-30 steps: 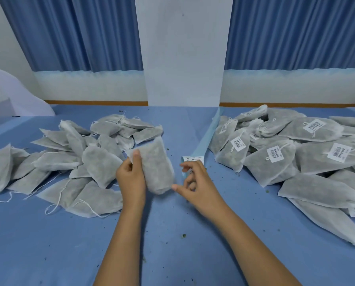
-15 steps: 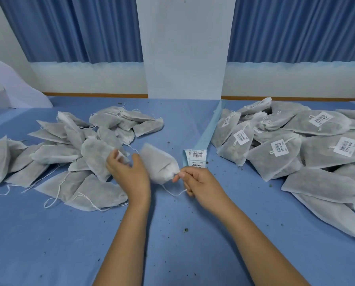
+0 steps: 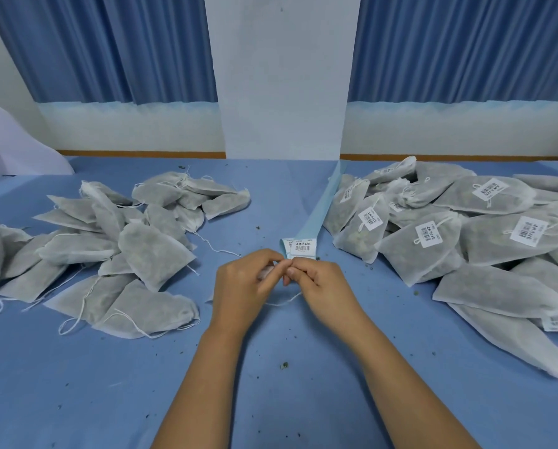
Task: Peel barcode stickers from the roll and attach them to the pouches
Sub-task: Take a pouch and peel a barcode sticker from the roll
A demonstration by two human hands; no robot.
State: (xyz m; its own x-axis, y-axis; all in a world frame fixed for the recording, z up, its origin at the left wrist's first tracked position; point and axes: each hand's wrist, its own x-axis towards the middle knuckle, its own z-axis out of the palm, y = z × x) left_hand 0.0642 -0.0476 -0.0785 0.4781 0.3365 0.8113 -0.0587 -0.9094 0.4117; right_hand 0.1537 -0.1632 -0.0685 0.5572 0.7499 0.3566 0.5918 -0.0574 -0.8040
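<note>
Entry. The end sticker (image 3: 302, 246) lies face up on the near end of the sticker strip (image 3: 323, 202). The strip's blue liner runs away from me and a little to the right, toward the far wall. Its long axis is therefore near-to-far. Judgement: a peel would start at the near edge and travel along that axis.

Both hands sit just on my side of the strip's near end, almost touching it. The right hand (image 3: 324, 286) is directly nearward of the end sticker, and the left hand (image 3: 243, 286) is a little left of the strip. Judgement: the right hand is the nearer one for the peel, needing only a short reach forward.

Both hands are curled, and their tips meet just short of the strip's end. The left fingers (image 3: 272, 258) wrap a bunched pouch (image 3: 266, 272), of which only a sliver of pale fabric shows. The right hand pinches the same bundle, though I cannot tell whether it has fabric or cord. A string (image 3: 289, 299) loops out beneath the hands on my side of the strip.

Judgement: neither hand is free for the sticker yet, and the right would have to let go first.

The unlabelled pile (image 3: 151, 251) lies well left of the strip. The labelled pile (image 3: 433, 241) lies close by its right edge. Everything rests on the blue bench (image 3: 271, 400), which is flecked with dark crumbs.
</note>
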